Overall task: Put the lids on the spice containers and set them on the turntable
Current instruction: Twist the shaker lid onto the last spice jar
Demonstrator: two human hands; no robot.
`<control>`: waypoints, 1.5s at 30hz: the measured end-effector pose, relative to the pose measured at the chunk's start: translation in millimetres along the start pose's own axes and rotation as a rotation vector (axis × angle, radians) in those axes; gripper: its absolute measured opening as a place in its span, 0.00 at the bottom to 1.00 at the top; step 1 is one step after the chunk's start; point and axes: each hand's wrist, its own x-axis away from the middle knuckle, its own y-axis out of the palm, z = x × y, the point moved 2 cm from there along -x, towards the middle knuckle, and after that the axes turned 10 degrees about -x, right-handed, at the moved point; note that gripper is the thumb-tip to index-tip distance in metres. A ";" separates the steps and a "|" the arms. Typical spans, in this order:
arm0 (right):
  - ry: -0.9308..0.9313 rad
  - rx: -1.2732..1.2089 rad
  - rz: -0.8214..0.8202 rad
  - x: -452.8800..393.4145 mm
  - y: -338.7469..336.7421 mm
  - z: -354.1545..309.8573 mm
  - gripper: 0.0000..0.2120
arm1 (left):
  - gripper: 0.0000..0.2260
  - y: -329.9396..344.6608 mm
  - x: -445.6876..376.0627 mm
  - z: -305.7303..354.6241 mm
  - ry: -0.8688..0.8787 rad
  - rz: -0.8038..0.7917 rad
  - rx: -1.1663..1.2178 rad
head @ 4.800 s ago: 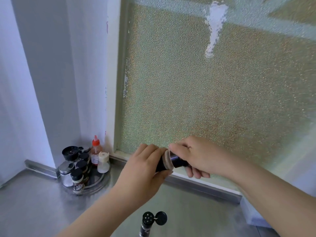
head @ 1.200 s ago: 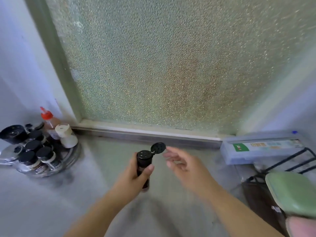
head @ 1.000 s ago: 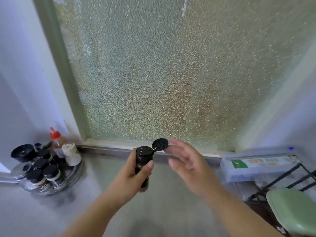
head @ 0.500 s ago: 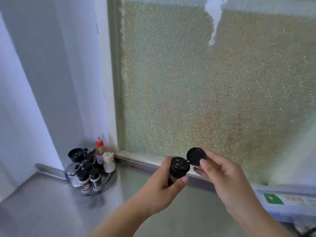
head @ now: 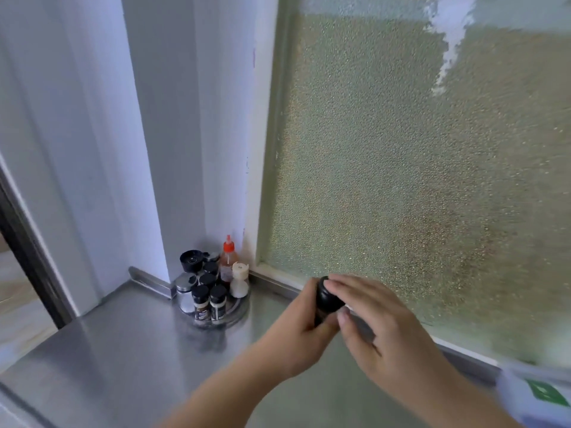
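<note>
The left hand (head: 296, 332) grips a black spice shaker (head: 324, 304) above the steel counter (head: 108, 350), while the right hand (head: 380, 325) curls over its black flip lid (head: 328, 296), fingers pressing the top. The turntable (head: 238, 310), well apart to the left in the corner, carries several capped jars and a red-capped sauce bottle (head: 228, 264).

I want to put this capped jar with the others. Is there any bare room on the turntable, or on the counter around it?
The turntable looks crowded: black-capped spice jars fill its front and middle, and the white bottle and red-capped sauce bottle sit at its back right. Only its right rim beside the white bottle shows bare. The steel counter in front and left is open.
</note>
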 end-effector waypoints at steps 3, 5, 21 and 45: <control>0.070 -0.142 -0.121 -19.3 -11.3 4.1 0.16 | 0.06 -8.1 0.2 -4.4 -0.038 0.025 -0.040; 0.127 -0.200 -0.281 -35.5 -23.8 6.9 0.18 | 0.08 -14.4 -4.5 3.5 -0.018 -0.016 -0.104; 0.433 0.060 -0.508 -39.3 -51.7 29.6 0.15 | 0.14 -0.2 -24.1 -6.2 -0.228 -0.164 0.116; 0.893 0.001 -0.419 67.2 -189.8 52.4 0.29 | 0.14 164.6 -70.7 36.3 -0.003 -0.332 0.214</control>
